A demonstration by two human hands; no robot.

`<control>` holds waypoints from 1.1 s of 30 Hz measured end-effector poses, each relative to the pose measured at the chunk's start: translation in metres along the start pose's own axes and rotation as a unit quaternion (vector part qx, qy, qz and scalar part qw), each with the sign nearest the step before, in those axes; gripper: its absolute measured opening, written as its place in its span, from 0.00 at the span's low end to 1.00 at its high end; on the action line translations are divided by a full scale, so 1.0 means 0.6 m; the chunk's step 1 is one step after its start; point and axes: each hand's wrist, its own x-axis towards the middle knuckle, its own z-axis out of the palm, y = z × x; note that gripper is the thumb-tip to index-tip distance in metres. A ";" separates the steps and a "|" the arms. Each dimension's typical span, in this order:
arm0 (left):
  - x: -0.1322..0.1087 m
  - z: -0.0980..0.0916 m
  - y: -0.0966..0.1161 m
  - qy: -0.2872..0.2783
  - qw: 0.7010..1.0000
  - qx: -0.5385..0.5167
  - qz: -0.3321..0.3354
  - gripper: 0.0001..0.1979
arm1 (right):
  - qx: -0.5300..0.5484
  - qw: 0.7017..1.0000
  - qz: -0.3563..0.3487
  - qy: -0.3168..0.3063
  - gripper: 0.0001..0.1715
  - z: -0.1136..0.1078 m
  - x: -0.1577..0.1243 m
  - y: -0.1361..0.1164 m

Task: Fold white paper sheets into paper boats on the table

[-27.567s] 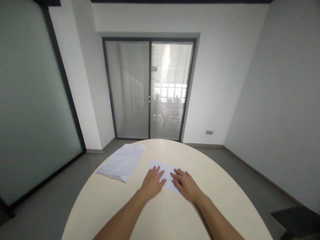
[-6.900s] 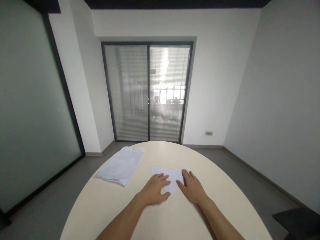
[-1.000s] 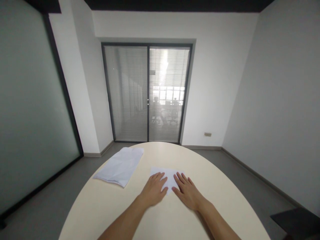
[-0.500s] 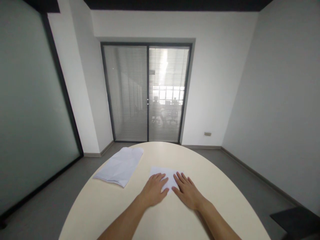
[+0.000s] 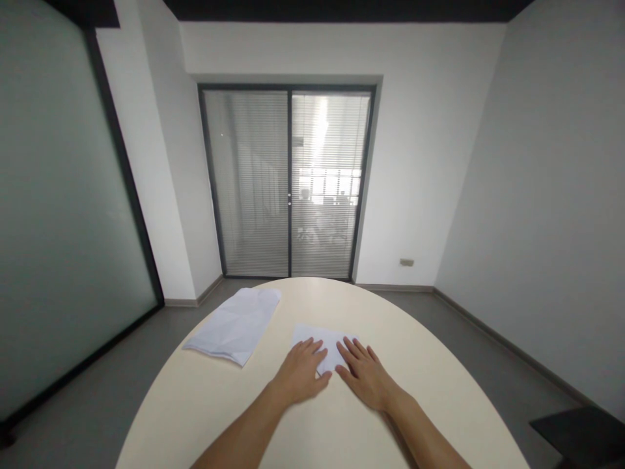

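Observation:
A small white sheet of paper (image 5: pixel 331 352) lies flat on the pale round table (image 5: pixel 342 299), partly hidden under both hands. My left hand (image 5: pixel 301 373) rests palm down over its left side, fingers stretched out and the thumb pointing right. Over the right side lies my right hand (image 5: pixel 366 374), flat with its fingers spread. A strip of the paper shows between the two hands and beyond the left fingertips. Neither hand grips anything.
Larger white sheets of creased paper (image 5: pixel 237 324) lie on the table at the left, close to its edge. A dark flat object, perhaps a chair part (image 5: pixel 581 433), stands low at the right. Beyond the table is a glass door with blinds (image 5: pixel 247 189).
Both hands stay on the paper almost without moving. The right fingers have shifted very slightly to the left.

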 end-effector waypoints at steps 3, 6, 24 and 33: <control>0.001 -0.003 0.002 0.013 1.000 0.007 0.019 0.21 | -0.004 1.000 -0.003 0.008 0.40 0.001 -0.001 0.001; 0.003 -0.001 0.002 0.022 0.999 0.011 0.025 0.19 | -0.011 1.000 -0.007 0.017 0.39 0.002 -0.001 0.002; 0.016 0.005 -0.006 0.029 0.998 -0.047 -0.031 0.19 | -0.007 0.991 -0.116 0.061 0.26 -0.025 -0.003 -0.010; 0.012 0.000 -0.009 0.047 0.997 -0.062 -0.027 0.18 | 0.007 0.992 -0.099 0.078 0.25 -0.037 -0.006 -0.020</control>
